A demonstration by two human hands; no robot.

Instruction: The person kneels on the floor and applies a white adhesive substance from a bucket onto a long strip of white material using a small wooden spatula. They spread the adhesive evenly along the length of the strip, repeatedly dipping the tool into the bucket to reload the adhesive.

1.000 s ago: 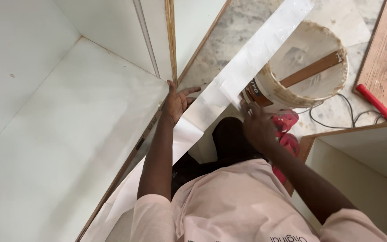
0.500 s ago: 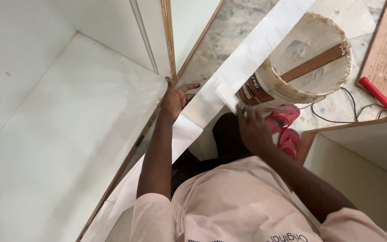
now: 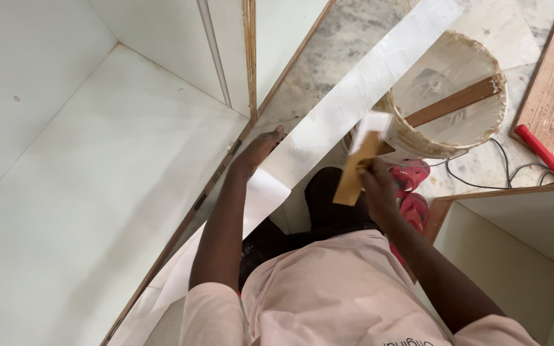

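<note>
While a large white panel (image 3: 84, 211) is lying flat at the far left, a long white strip (image 3: 354, 96) is being steadied by the left hand (image 3: 258, 150), whose fingers are spread and pressed flat on the strip's near end. Glossy white paste is seen coating most of the strip's upper length, so spreading appears well under way; the stretch nearest the left hand looks thinner and may be left to cover. Just to the right, a flat wooden scraper (image 3: 357, 170), tipped with white paste, is being pinched in the right hand (image 3: 379, 189) beside a paste-crusted bucket (image 3: 453, 96). Red sandals (image 3: 411, 192) are being worn below.
</note>
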